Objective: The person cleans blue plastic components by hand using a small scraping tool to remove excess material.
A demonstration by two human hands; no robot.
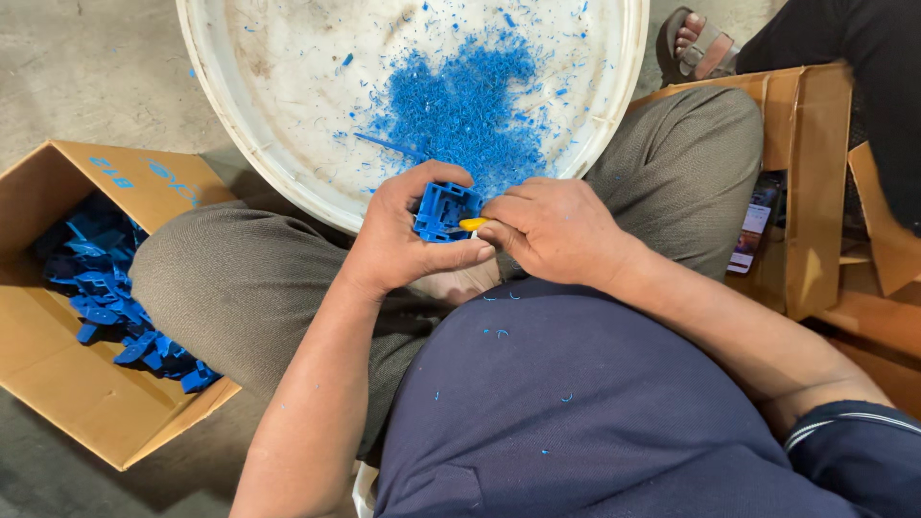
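Observation:
My left hand (403, 235) grips a blue moulded plastic part (443, 209), held just above my lap at the near rim of a big white tub (288, 168). My right hand (552, 230) is closed around a small tool with a yellow handle (472, 224), whose tip meets the blue part's right side. The blade itself is hidden by my fingers. A heap of blue plastic shavings (460, 110) lies inside the tub.
An open cardboard box (86, 393) at my left knee holds several blue plastic parts (106, 297). Another cardboard box (811, 182) stands at the right, with a phone in it. Another person's sandalled foot (696, 43) shows at the top right. The floor is concrete.

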